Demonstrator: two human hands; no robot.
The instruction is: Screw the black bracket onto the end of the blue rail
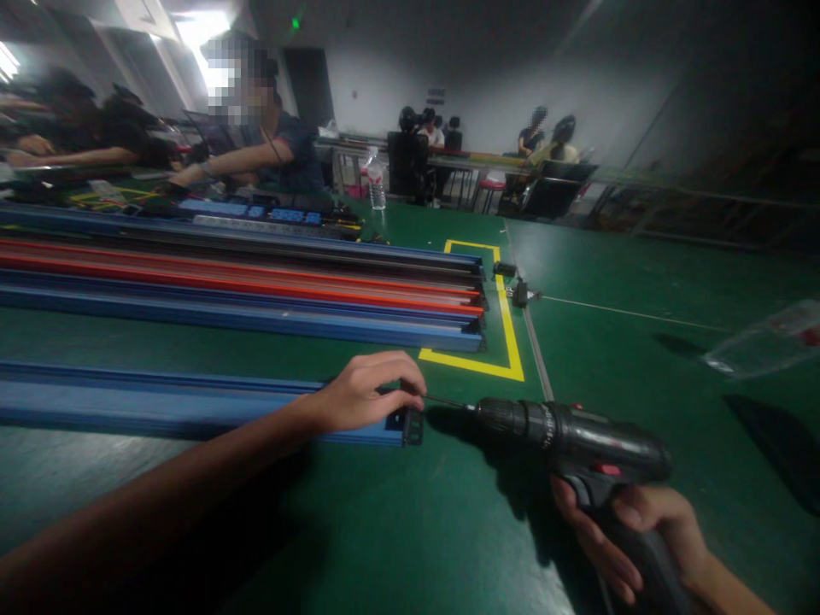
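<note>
My right hand (659,530) is wrapped round the grip of a black cordless drill (576,436) with red details, held level and pointing left. A long thin bit (452,401) runs from its chuck to the fingertips of my left hand (375,389). The left thumb and forefinger are pinched together at the bit's tip; whatever is between them is hidden. That hand rests over the right end of a blue metal profile (256,406), which has a black end cap (413,425). My left wrist covers part of the profile.
Several blue, black and red profiles (307,286) lie side by side behind, ending within yellow tape (512,342) on the green table (615,342). Small black parts (522,293) and a lying clear bottle (769,342) are to the right. Another bottle (377,184) stands behind. A co-worker (275,137) sits across.
</note>
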